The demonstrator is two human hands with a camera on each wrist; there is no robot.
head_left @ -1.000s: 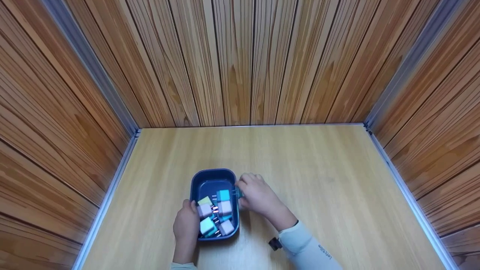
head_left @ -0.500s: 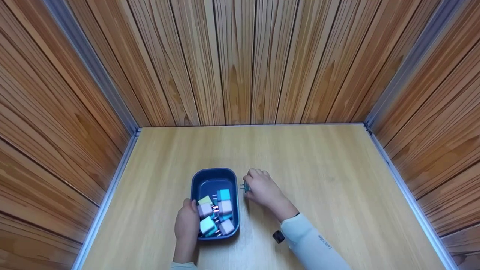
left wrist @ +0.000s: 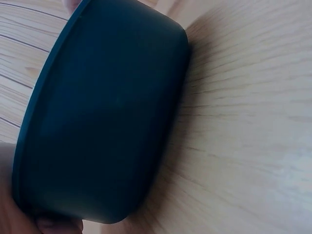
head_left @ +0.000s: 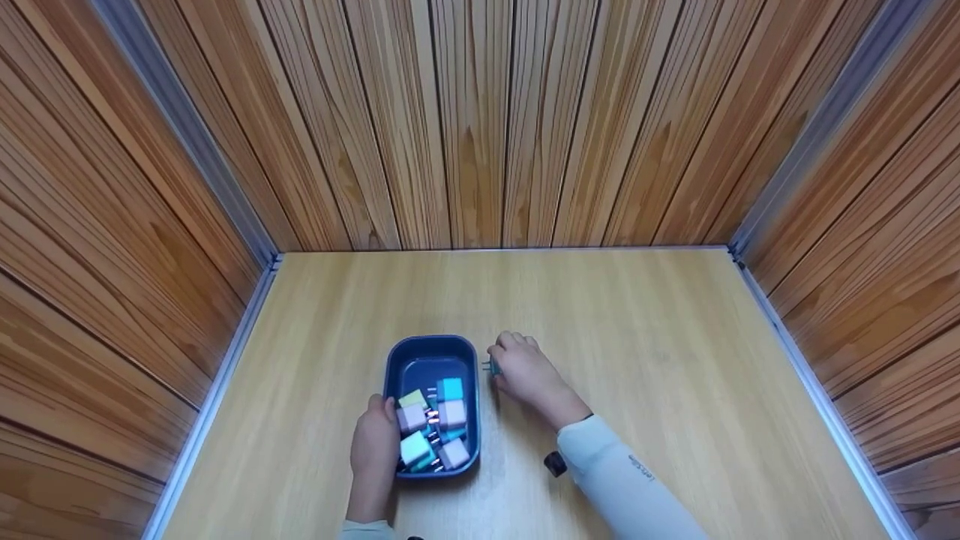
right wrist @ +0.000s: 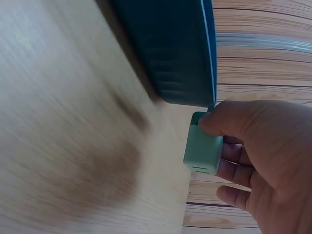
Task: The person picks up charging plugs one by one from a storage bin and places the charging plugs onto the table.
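Observation:
A dark blue plastic tub rests on the table with several chargers in its near part. My left hand grips the tub's left wall, thumb at the rim; the left wrist view shows the tub's wall with fingers against its edge. Beyond the opposite side, my right hand pinches a green plug charger between thumb and fingers. Its metal prongs point left toward the tub in the head view. A small gap separates it from the tub's right wall there.
Inside the tub lie a cyan charger, a yellow-green one, and pale lilac ones, some stacked. Wood-panelled walls enclose the table at the back and both sides. A small black piece sits by the right sleeve.
My right hand has moved right and slightly farther back, carrying the green charger away from the tub's right wall. My left hand and the tub have barely shifted.

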